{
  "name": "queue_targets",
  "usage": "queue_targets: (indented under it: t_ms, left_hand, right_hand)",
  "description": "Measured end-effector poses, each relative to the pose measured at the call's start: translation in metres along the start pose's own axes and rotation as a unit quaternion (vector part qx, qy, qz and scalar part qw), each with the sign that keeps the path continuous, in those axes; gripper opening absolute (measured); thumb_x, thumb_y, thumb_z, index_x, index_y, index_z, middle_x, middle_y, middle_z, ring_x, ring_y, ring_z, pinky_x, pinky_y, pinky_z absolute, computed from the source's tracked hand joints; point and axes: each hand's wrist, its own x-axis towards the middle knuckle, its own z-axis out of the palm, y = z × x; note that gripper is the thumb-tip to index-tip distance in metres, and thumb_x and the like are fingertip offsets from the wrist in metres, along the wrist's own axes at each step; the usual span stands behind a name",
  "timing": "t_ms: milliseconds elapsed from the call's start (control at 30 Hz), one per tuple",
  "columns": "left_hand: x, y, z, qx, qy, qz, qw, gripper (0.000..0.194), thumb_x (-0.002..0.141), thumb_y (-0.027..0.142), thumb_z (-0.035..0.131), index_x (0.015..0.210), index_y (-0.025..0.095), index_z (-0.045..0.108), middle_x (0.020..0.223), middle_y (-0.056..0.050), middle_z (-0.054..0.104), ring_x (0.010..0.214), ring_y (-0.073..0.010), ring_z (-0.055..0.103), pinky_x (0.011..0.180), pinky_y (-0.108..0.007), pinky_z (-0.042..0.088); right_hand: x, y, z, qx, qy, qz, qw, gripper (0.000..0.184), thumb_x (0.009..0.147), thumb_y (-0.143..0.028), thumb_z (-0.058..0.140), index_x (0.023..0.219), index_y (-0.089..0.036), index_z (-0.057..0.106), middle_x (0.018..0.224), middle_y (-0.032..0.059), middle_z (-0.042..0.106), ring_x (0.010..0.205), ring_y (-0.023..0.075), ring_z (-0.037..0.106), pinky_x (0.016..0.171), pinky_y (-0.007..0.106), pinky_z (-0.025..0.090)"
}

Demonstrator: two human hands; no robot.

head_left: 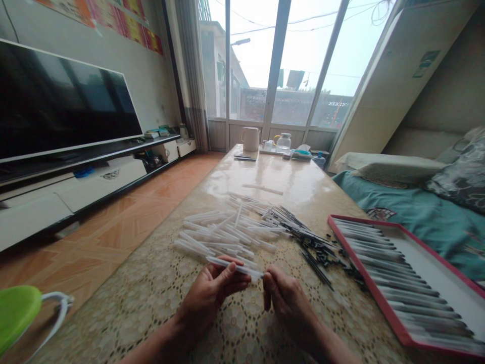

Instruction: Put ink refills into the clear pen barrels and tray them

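Observation:
My left hand point(214, 285) grips a whitish translucent pen barrel point(248, 270) between thumb and fingers, pointing to the right. At the barrel's right end, my right hand point(284, 293) is closed in a pinch; what sits between its fingertips is too small and hidden to name. Just beyond my hands lies a loose heap of similar pen barrels point(220, 235). To its right are thin dark pen refills point(291, 222), spread in a bundle. Small black pen parts point(322, 253) are scattered beside them.
On the right, a pink-rimmed box point(390, 308) holds a row of pens point(401, 273). A beige jug point(250, 139) and a glass pot point(283, 142) stand at the table's far end. A green stool point(18, 313) is at the lower left, a bed point(424, 207) at right.

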Motion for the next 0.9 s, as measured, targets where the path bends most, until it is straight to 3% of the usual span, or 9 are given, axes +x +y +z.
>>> queue_targets:
  t_ms: [67, 200, 367, 533, 733, 900]
  left_hand:
    - [0.0001, 0.0001, 0.0002, 0.0, 0.0, -0.001, 1.0, 0.018, 0.072, 0.027, 0.073, 0.082, 0.013, 0.066, 0.074, -0.007, 0.075, 0.07, -0.0174, 0.07, 0.068, -0.027, 0.055]
    - [0.0001, -0.001, -0.0006, -0.01, 0.004, 0.002, 1.0, 0.018, 0.072, 0.026, 0.073, 0.082, 0.014, 0.066, 0.071, -0.007, 0.075, 0.068, -0.0165, 0.07, 0.071, -0.027, 0.055]
    - [-0.0012, -0.002, -0.0014, -0.001, -0.006, -0.004, 1.0, 0.016, 0.075, 0.025, 0.071, 0.084, 0.014, 0.065, 0.076, -0.008, 0.075, 0.072, -0.0177, 0.07, 0.071, -0.028, 0.055]
    - [-0.0001, -0.0018, -0.0016, 0.001, -0.004, 0.0, 1.0, 0.017, 0.075, 0.027, 0.071, 0.084, 0.014, 0.065, 0.075, -0.008, 0.075, 0.071, -0.0171, 0.07, 0.071, -0.028, 0.054]
    - [-0.0003, -0.0031, -0.0032, 0.015, -0.014, -0.003, 1.0, 0.014, 0.077, 0.025, 0.069, 0.084, 0.014, 0.066, 0.075, -0.008, 0.075, 0.071, -0.0167, 0.07, 0.069, -0.027, 0.054]
    - [-0.0005, -0.0035, -0.0027, 0.005, -0.01, 0.002, 1.0, 0.015, 0.076, 0.026, 0.07, 0.084, 0.014, 0.065, 0.075, -0.008, 0.075, 0.071, -0.0169, 0.07, 0.071, -0.028, 0.054]
  right_hand:
    - [0.0003, 0.0002, -0.0007, 0.008, -0.002, 0.0, 1.0, 0.045, 0.095, -0.049, 0.021, 0.071, -0.021, 0.046, 0.053, -0.0001, 0.061, 0.051, 0.0127, 0.058, 0.053, 0.021, 0.037]
    - [0.0003, 0.0015, -0.001, 0.017, 0.013, -0.005, 1.0, 0.037, 0.093, -0.051, 0.027, 0.088, -0.02, 0.047, 0.055, -0.0015, 0.062, 0.048, 0.0127, 0.057, 0.051, 0.021, 0.037]
    - [0.0002, 0.0017, -0.0015, 0.023, -0.005, 0.002, 1.0, 0.044, 0.095, -0.049, 0.022, 0.071, -0.021, 0.046, 0.052, -0.0001, 0.061, 0.049, 0.0124, 0.056, 0.051, 0.021, 0.037]
    - [-0.001, 0.0001, -0.0027, 0.025, 0.004, -0.005, 1.0, 0.034, 0.093, -0.048, 0.03, 0.09, -0.019, 0.047, 0.055, -0.0014, 0.062, 0.049, 0.013, 0.057, 0.052, 0.021, 0.038]
    - [-0.0011, 0.004, 0.0018, 0.053, -0.005, 0.004, 0.999, 0.041, 0.095, -0.047, 0.024, 0.07, -0.021, 0.043, 0.051, -0.0013, 0.057, 0.047, 0.0117, 0.055, 0.051, 0.02, 0.036]
    - [-0.0005, 0.005, 0.0009, 0.029, -0.002, 0.002, 1.0, 0.035, 0.094, -0.048, 0.029, 0.08, -0.02, 0.046, 0.056, -0.0003, 0.062, 0.051, 0.013, 0.058, 0.053, 0.021, 0.037]
